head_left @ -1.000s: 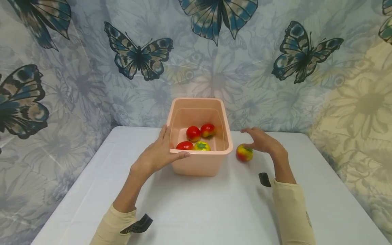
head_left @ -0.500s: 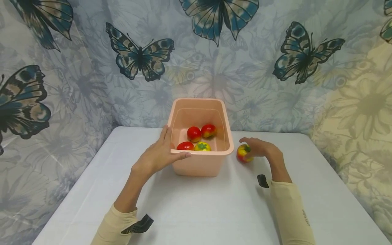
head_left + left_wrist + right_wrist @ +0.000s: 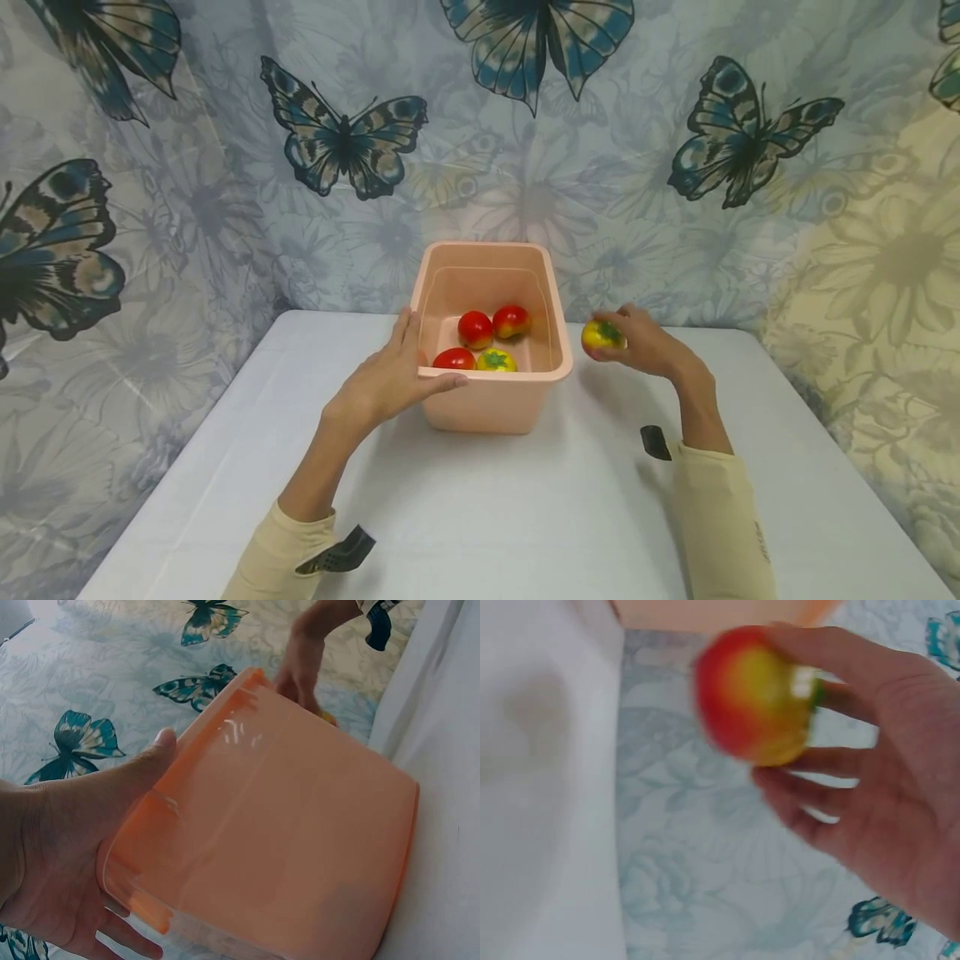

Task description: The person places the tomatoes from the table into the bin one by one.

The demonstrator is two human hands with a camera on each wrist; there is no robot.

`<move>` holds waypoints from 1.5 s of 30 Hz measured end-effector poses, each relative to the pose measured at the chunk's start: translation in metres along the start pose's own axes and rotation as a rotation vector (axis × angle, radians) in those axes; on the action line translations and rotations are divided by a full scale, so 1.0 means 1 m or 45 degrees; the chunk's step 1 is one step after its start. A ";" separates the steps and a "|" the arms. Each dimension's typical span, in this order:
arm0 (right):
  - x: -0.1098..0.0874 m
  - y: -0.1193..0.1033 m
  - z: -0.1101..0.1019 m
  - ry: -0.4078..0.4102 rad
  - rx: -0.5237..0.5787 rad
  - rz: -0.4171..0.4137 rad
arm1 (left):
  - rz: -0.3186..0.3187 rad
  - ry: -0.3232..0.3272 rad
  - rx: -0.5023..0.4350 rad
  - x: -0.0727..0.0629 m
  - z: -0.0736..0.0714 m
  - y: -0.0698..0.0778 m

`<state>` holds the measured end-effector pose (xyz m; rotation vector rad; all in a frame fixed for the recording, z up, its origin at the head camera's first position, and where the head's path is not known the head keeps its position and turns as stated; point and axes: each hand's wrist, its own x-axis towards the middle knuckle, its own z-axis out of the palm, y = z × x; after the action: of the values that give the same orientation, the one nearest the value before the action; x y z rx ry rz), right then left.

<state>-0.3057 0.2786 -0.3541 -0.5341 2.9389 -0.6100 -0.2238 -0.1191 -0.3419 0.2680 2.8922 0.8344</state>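
Observation:
My left hand [image 3: 378, 382] rests at the near left corner of a peach-coloured plastic bin [image 3: 486, 406], its thumb along the front rim and its fingers stretched along the left side. In the left wrist view those fingers [image 3: 129, 936] are straight and spread. Right of the bin, my right hand [image 3: 647, 343] pinches a round red-and-yellow fruit [image 3: 597, 340] with a green leafy cap, held above the table. The right wrist view has this fruit [image 3: 754, 697] between thumb and fingertips. Inside the bin lie several similar fruits, among them a red one [image 3: 475, 329] and a yellow one [image 3: 496, 359].
The bin stands toward the back of a white table [image 3: 480, 517]. Close behind the table's far edge hangs a patterned cloth backdrop [image 3: 517, 183] with butterflies, and it continues on the left and right sides.
My right hand has come down around the fruit, taken hold of it, and raised it off the table. My left hand and the bin stay nearly where they were.

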 end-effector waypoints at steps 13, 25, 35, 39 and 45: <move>0.005 -0.061 0.008 0.783 0.152 -0.436 | 0.015 0.011 0.016 -0.001 0.000 -0.001; 0.013 -0.078 0.024 0.558 0.192 -0.478 | 0.016 0.012 0.010 -0.001 0.001 0.001; -0.005 -0.070 0.007 0.480 0.158 -0.337 | 0.014 0.015 0.035 -0.002 0.001 0.001; -0.018 -0.062 -0.003 0.461 0.140 -0.298 | 0.027 0.015 0.002 0.000 0.002 0.002; -0.033 -0.042 -0.011 0.420 0.057 -0.254 | 0.164 0.053 -0.127 -0.001 -0.003 -0.009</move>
<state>-0.2631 0.2583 -0.3264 -0.7998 3.1889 -0.8597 -0.2248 -0.1285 -0.3439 0.4351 2.8856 1.0129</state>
